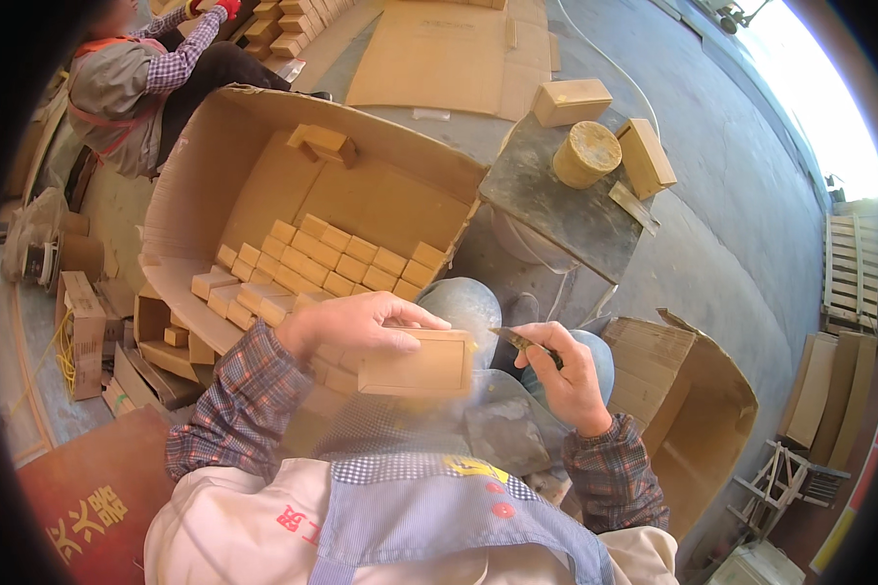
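Note:
My left hand (366, 325) grips a tan rectangular block (415, 369) from above, thumb on its face and fingers over the top edge. The block has a framed, recessed face and hangs tilted over my lap. Close to its right end, my right hand (568, 375) is closed around a small knife (510, 337), its dark pointed tip toward the block. A narrow gap shows between tip and block. Left of my knees, a large open cardboard box (190, 185) holds rows of similar tan blocks (346, 261), with one more block (327, 142) near its far wall.
A low dark table (546, 200) at my front right bears a round tan lump (587, 154), two blocks and a flat strip. Another open cardboard box (717, 409) stands by my right knee. Far left, a seated person (122, 88) in red gloves works near stacked blocks (288, 24).

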`<state>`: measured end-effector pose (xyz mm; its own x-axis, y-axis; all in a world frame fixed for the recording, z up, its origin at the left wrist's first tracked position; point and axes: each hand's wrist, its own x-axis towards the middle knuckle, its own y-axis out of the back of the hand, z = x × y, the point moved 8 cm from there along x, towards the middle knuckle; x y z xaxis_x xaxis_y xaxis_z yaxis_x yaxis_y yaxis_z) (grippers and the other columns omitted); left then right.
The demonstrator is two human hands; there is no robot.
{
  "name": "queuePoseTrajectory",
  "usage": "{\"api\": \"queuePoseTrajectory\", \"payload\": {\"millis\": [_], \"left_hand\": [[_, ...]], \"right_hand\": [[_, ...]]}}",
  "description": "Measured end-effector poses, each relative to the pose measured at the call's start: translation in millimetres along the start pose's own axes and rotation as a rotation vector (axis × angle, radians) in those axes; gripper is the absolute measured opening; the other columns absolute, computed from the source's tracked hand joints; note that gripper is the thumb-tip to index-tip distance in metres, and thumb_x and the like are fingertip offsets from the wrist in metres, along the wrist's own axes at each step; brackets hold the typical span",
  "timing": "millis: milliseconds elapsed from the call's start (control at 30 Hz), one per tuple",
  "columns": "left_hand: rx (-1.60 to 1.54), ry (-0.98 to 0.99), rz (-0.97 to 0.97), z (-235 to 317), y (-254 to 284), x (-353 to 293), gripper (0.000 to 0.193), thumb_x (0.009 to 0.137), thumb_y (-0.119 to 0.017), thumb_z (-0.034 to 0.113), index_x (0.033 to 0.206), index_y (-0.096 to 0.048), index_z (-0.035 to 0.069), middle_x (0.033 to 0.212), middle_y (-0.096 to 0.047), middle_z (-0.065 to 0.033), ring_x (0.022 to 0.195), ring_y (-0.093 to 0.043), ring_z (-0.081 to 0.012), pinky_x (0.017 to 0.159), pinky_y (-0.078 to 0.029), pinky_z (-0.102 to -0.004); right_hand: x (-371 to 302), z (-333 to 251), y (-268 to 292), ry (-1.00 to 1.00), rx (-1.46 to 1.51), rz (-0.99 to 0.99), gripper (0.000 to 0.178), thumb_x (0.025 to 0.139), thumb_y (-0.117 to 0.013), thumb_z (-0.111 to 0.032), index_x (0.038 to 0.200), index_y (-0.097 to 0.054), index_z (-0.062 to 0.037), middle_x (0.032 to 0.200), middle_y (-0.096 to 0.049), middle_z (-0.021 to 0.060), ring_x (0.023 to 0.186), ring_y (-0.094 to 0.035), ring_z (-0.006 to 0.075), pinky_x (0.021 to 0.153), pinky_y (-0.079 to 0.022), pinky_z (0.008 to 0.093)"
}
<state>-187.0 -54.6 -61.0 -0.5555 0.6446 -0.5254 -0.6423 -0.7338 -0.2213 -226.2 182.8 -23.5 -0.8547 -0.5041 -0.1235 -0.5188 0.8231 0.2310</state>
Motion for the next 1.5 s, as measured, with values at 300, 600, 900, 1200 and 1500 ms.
{"api": "queuePoseTrajectory", "payload": {"millis": [300,600,900,1200,1500], "left_hand": [[0.050,0.023,-0.086,5.5,15.0,10.5,0.050,0.096,-0.068,0.020,0.142,-0.065,0.004,0.126,-0.072,-0.0092,0.110,-0.066,-0.0137,0.099,-0.051,-0.0315],[0.079,0.016,-0.117,8.6,18.8,15.8,0.049,0.094,-0.067,0.019,0.140,-0.066,0.003,0.125,-0.073,-0.0102,0.110,-0.066,-0.0143,0.099,-0.052,-0.0312],[0.088,0.025,-0.130,9.2,20.7,19.7,0.050,0.093,-0.068,0.022,0.139,-0.067,0.003,0.122,-0.074,-0.0095,0.108,-0.066,-0.0143,0.098,-0.052,-0.0308],[0.064,0.038,-0.131,8.6,20.4,19.8,0.049,0.093,-0.067,0.020,0.139,-0.068,0.002,0.121,-0.074,-0.0088,0.107,-0.066,-0.0134,0.096,-0.052,-0.0299],[0.081,0.067,-0.160,2.8,22.4,21.7,0.047,0.095,-0.072,0.016,0.140,-0.066,0.002,0.135,-0.071,-0.0110,0.119,-0.065,-0.0163,0.105,-0.049,-0.0295]], "right_hand": [[5.3,-19.9,-10.0,0.348,-0.348,-0.038,0.021,0.081,-0.079,-0.001,0.101,-0.078,-0.0061,0.092,-0.072,0.0089,0.080,-0.064,0.0261,0.072,-0.052,0.0360],[18.2,-16.8,-17.2,0.419,-0.414,-0.103,0.023,0.079,-0.080,-0.007,0.101,-0.080,-0.0124,0.087,-0.067,0.0014,0.077,-0.059,0.0217,0.071,-0.049,0.0343],[20.1,-17.7,-19.1,0.484,-0.464,-0.119,0.023,0.079,-0.080,-0.006,0.101,-0.080,-0.0137,0.087,-0.066,0.0000,0.076,-0.058,0.0209,0.070,-0.048,0.0344],[20.6,-14.0,-20.9,0.465,-0.425,-0.129,0.022,0.079,-0.079,-0.004,0.100,-0.080,-0.0116,0.086,-0.066,0.0008,0.075,-0.057,0.0224,0.071,-0.047,0.0351],[17.4,20.5,-16.3,-0.071,-0.042,-0.166,0.018,0.092,-0.070,-0.002,0.109,-0.076,-0.0005,0.086,-0.075,0.0099,0.072,-0.069,0.0177,0.068,-0.054,0.0287]]}}
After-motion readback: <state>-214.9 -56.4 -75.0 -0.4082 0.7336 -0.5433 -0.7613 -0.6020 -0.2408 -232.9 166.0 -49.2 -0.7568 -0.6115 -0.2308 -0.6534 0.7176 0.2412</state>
